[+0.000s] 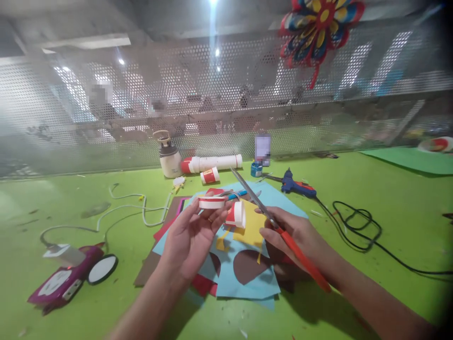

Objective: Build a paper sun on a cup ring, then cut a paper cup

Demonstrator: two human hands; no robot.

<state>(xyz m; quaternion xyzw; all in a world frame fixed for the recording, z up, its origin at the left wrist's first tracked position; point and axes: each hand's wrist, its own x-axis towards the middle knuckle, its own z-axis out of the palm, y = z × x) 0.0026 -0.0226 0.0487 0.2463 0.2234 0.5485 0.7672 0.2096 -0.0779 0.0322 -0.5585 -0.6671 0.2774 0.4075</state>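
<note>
Between the fingertips of my left hand [193, 236] is a short ring cut from a paper cup [211, 203], white with a red band. My right hand [293, 231] grips a pair of scissors [295, 250] with orange handles; the blades point up and away to the left, apart from the ring, and look closed together. Just right of my left fingers lies a red and white paper cup [236, 215] on its side. Under both hands are sheets of coloured paper, with a light blue sheet [226, 283] with cut-out holes and a yellow sheet [249, 226] on top.
A blue glue gun [293, 184] with a black cable [350, 231] lies to the right. A purple power strip [67, 276] with a white plug sits at left. Behind stand a bottle [170, 158], a white tube [215, 163], another paper cup [210, 175] and a phone [262, 148].
</note>
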